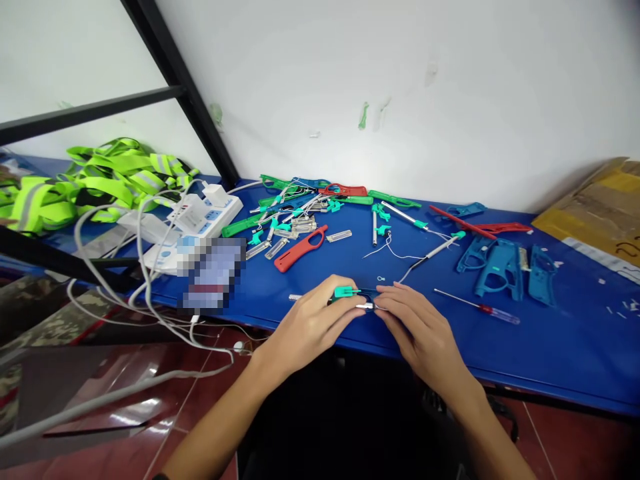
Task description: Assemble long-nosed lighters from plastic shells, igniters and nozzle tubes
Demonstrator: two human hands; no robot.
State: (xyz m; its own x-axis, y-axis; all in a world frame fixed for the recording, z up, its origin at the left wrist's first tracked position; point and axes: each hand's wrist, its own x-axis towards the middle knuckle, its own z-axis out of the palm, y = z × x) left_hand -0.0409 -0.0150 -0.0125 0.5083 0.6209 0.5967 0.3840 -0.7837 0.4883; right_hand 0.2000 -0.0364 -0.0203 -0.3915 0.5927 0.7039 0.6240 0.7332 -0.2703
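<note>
The left hand (313, 317) pinched a green part (344, 292); the right hand (425, 330) bunched its fingers beside it, grip unclear to me. Beyond, rightward, sat a cardboard box (590, 210), contents hidden.

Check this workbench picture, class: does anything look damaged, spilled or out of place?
Mostly the white wall: a green patch and paler marks interrupt its plain surface, whether damage or residue is unclear. White scraps lie scattered toward the right of the blue table, like stray litter.
</note>
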